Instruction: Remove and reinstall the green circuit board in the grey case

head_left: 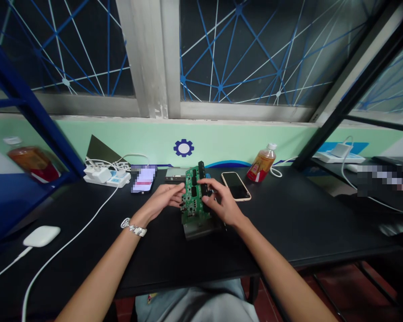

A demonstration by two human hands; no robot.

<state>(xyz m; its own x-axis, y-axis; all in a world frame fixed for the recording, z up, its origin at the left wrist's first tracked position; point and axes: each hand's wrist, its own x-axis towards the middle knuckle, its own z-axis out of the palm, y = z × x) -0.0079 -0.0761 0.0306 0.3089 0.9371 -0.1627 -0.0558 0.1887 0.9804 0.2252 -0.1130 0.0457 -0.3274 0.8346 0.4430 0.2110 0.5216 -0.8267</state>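
A green circuit board [192, 203] with black components is held tilted up in front of me. My left hand [169, 196] grips its left edge between thumb and fingers. On the other side, my right hand [221, 201] has its thumb and fingers on the long black part [203, 176] along the board's right edge. Below the board's lower end is a dark grey casing [199, 229] on the table; whether the board is joined to it I cannot tell. Behind the board lies a flat grey metal piece [176, 173], partly hidden.
On the black table [285, 223], a phone [235, 185] and a drink bottle [262, 163] are at the right. To the left are a lit phone [143, 180], a white power strip [107, 176] with cables, and a white charging case [42, 236]. A wall with windows stands behind.
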